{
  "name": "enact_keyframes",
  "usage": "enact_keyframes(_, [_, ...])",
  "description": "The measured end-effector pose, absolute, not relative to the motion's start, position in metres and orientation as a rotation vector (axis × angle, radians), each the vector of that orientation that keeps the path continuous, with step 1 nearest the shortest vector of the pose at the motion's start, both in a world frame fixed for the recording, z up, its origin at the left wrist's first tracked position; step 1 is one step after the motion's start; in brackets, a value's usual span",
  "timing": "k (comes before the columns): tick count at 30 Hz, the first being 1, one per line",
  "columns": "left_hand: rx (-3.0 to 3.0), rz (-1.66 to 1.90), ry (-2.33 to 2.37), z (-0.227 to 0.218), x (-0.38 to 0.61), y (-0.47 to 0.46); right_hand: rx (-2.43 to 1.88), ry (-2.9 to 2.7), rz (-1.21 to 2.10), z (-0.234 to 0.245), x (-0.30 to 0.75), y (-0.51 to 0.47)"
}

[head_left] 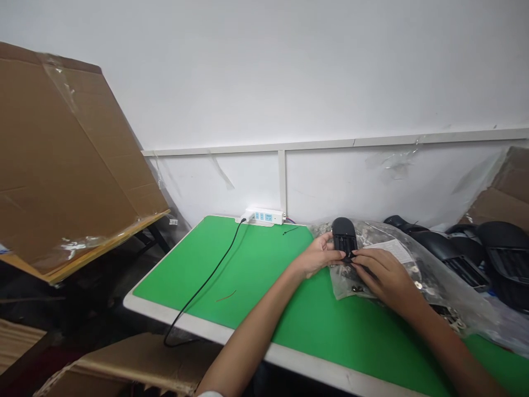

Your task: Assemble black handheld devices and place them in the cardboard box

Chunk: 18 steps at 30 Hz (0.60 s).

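Observation:
A black, round-ended plastic housing (344,237) with long open slots is held up over the right part of the table. My left hand (320,256) grips it from the left, thumb across its lower edge. At the housing's lower right corner, the fingertips of my right hand (382,273) are pinched together. Whether a small part sits in that pinch is too small to tell. Under and behind the hands lies a clear plastic bag (438,275) filled with small metal pieces, with a white paper label (390,251) on it.
Similar black housings (508,259) are piled at the right. A white power strip (268,215) stands at the back of the green table (185,264), and its black cable (210,275) runs over the front edge. Cardboard (74,160) leans at the left; a carton (136,358) sits below.

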<state>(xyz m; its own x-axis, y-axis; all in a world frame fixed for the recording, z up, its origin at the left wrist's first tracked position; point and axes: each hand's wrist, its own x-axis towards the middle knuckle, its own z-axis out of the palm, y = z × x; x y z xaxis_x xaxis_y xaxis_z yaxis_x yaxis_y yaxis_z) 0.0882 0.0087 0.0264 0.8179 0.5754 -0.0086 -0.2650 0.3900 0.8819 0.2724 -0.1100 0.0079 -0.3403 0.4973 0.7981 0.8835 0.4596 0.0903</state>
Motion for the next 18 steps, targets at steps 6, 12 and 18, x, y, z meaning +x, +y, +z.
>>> enact_keyframes(6, [1.066,0.530,0.325,0.030,0.088,0.007,-1.139,-2.005,-0.732,0.009,0.272,-0.111])
enact_keyframes(12, [1.083,0.546,0.292,0.029,0.087,0.007,-1.168,-1.945,-0.653,0.009,0.267,-0.112])
enact_keyframes(18, [1.070,0.560,0.261,0.031,0.085,0.006,-1.231,-1.863,-0.600,0.007,0.261,-0.111])
